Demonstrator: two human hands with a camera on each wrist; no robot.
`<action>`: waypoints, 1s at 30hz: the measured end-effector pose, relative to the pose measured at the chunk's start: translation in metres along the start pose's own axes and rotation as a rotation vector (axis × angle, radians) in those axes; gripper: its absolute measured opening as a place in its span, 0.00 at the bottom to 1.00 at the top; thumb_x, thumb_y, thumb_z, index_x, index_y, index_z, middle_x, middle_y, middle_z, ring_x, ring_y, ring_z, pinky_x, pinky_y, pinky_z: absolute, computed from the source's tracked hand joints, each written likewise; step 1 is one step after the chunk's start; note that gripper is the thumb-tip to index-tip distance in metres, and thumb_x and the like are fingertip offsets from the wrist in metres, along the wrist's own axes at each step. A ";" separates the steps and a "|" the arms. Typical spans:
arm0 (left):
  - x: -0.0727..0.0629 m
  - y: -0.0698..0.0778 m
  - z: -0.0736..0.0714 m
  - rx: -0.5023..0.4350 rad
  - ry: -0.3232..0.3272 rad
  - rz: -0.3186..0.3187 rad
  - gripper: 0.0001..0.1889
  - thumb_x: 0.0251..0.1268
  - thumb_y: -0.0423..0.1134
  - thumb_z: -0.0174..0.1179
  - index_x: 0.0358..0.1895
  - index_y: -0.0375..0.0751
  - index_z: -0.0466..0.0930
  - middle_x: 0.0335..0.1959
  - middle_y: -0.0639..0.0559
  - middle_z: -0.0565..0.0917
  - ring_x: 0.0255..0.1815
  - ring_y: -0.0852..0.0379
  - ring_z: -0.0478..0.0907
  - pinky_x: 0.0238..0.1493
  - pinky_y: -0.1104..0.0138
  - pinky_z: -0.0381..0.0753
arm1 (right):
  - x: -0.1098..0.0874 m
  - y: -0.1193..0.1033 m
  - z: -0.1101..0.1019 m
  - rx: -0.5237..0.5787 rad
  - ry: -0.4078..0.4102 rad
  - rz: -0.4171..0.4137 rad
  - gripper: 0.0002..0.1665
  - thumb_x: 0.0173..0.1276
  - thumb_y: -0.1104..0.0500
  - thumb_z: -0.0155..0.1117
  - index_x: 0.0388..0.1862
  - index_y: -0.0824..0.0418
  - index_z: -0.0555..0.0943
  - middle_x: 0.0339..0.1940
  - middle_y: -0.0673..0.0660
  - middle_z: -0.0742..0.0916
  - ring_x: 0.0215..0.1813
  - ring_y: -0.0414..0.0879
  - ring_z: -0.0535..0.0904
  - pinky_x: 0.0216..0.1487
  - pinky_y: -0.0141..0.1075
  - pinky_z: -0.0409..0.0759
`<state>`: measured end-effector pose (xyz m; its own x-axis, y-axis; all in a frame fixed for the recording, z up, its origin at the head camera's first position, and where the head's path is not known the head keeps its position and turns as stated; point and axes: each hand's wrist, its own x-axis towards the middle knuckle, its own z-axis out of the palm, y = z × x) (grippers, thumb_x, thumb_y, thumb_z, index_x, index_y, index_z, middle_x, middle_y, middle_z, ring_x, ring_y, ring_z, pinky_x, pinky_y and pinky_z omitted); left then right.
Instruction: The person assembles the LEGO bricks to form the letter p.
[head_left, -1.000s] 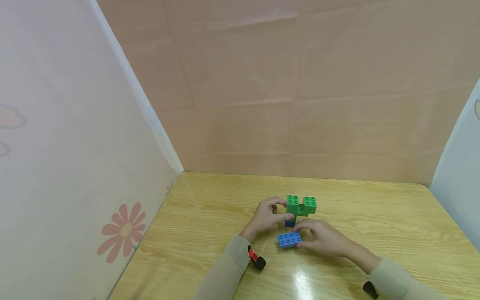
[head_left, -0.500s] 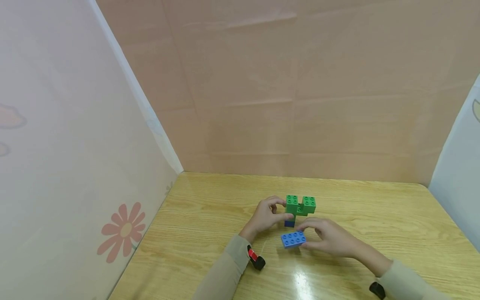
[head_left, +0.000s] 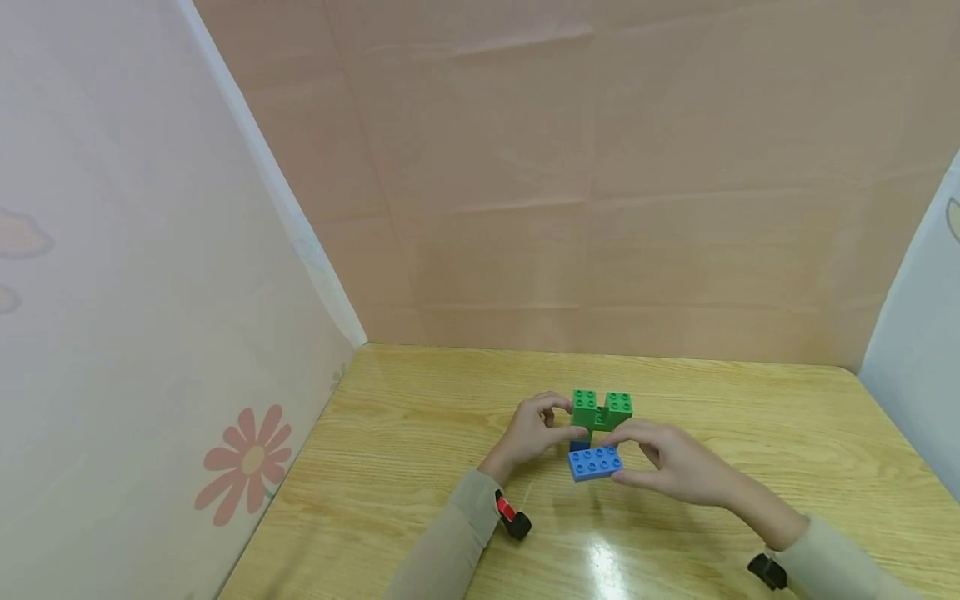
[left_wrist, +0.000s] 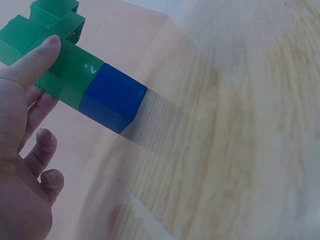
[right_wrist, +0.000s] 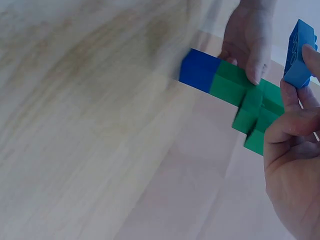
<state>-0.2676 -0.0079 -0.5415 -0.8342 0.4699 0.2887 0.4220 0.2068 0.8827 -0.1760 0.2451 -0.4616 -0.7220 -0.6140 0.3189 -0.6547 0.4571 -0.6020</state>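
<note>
A stack of toy bricks stands upright on the table: a dark blue brick (left_wrist: 114, 97) at the base, green bricks (left_wrist: 70, 70) above, two of them side by side on top in the head view. My left hand (head_left: 531, 432) grips the green part between thumb and fingers from the left. In my right hand (head_left: 678, 462) is a lighter blue brick (head_left: 595, 463) with two rows of studs, pinched at its right end. It is held raised in front of the stack, studs up, and overlaps the stack's base in the head view.
The wooden table (head_left: 420, 417) is bounded by a pinkish-brown covering (head_left: 487, 208) at the back. A pale wall with a printed flower (head_left: 251, 460) stands at the left, another pale wall (head_left: 918, 333) at the right. Dark straps hang at both sleeves.
The light blue brick has risen off the table and moved slightly right and towards the stack, carried by my right hand. My left hand and the stack stay where they were.
</note>
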 end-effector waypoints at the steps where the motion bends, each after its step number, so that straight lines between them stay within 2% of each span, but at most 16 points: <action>1: 0.000 0.000 0.000 0.000 -0.001 0.000 0.14 0.62 0.44 0.77 0.49 0.51 0.87 0.45 0.66 0.83 0.28 0.65 0.65 0.32 0.71 0.67 | 0.001 -0.001 -0.002 -0.002 0.008 -0.007 0.20 0.69 0.52 0.76 0.58 0.48 0.83 0.46 0.40 0.84 0.24 0.28 0.57 0.24 0.25 0.63; 3: 0.000 0.000 0.000 -0.002 -0.004 0.004 0.14 0.62 0.44 0.77 0.49 0.51 0.87 0.45 0.65 0.83 0.28 0.65 0.65 0.32 0.71 0.67 | 0.002 -0.002 -0.005 -0.010 0.026 -0.012 0.21 0.68 0.53 0.77 0.57 0.46 0.83 0.41 0.39 0.82 0.24 0.28 0.56 0.24 0.25 0.63; 8: 0.000 0.001 0.000 0.001 -0.002 0.007 0.15 0.63 0.41 0.76 0.51 0.47 0.87 0.46 0.63 0.84 0.29 0.64 0.66 0.33 0.71 0.68 | 0.006 -0.003 -0.011 -0.039 0.072 -0.026 0.23 0.65 0.55 0.79 0.57 0.44 0.83 0.25 0.38 0.68 0.23 0.27 0.56 0.24 0.25 0.64; 11: 0.000 0.001 0.000 0.000 0.007 0.001 0.15 0.63 0.37 0.76 0.52 0.46 0.88 0.46 0.61 0.84 0.30 0.63 0.67 0.34 0.71 0.68 | 0.008 -0.003 -0.015 -0.055 0.098 -0.049 0.24 0.64 0.58 0.80 0.57 0.46 0.83 0.24 0.39 0.68 0.24 0.27 0.56 0.24 0.25 0.64; 17: 0.000 0.001 0.000 -0.021 0.010 -0.002 0.15 0.62 0.35 0.76 0.52 0.45 0.88 0.45 0.59 0.84 0.31 0.63 0.68 0.33 0.71 0.67 | 0.013 -0.003 -0.022 -0.094 0.146 -0.067 0.24 0.62 0.60 0.80 0.56 0.49 0.84 0.27 0.36 0.71 0.23 0.28 0.57 0.23 0.26 0.63; 23: 0.000 0.001 0.001 -0.049 -0.003 -0.001 0.15 0.62 0.38 0.77 0.51 0.47 0.88 0.45 0.62 0.84 0.29 0.64 0.65 0.31 0.71 0.66 | 0.016 0.003 -0.026 -0.107 0.192 -0.006 0.24 0.62 0.61 0.81 0.56 0.52 0.85 0.28 0.38 0.76 0.21 0.29 0.58 0.21 0.28 0.62; 27: -0.001 0.002 0.000 -0.050 -0.006 -0.005 0.14 0.61 0.42 0.78 0.49 0.50 0.88 0.45 0.64 0.83 0.29 0.64 0.64 0.32 0.71 0.66 | 0.019 0.006 -0.028 -0.111 0.215 0.047 0.23 0.62 0.60 0.80 0.56 0.52 0.85 0.22 0.43 0.71 0.20 0.30 0.57 0.19 0.29 0.61; 30: -0.001 0.002 0.000 -0.052 -0.006 -0.002 0.14 0.62 0.42 0.77 0.48 0.51 0.87 0.44 0.65 0.83 0.28 0.64 0.64 0.32 0.71 0.66 | 0.021 0.008 -0.030 -0.119 0.229 0.068 0.22 0.63 0.59 0.80 0.56 0.52 0.85 0.24 0.43 0.75 0.19 0.31 0.57 0.19 0.30 0.61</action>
<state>-0.2661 -0.0078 -0.5404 -0.8328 0.4745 0.2851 0.4015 0.1633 0.9012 -0.2035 0.2551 -0.4379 -0.7883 -0.4239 0.4459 -0.6147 0.5736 -0.5414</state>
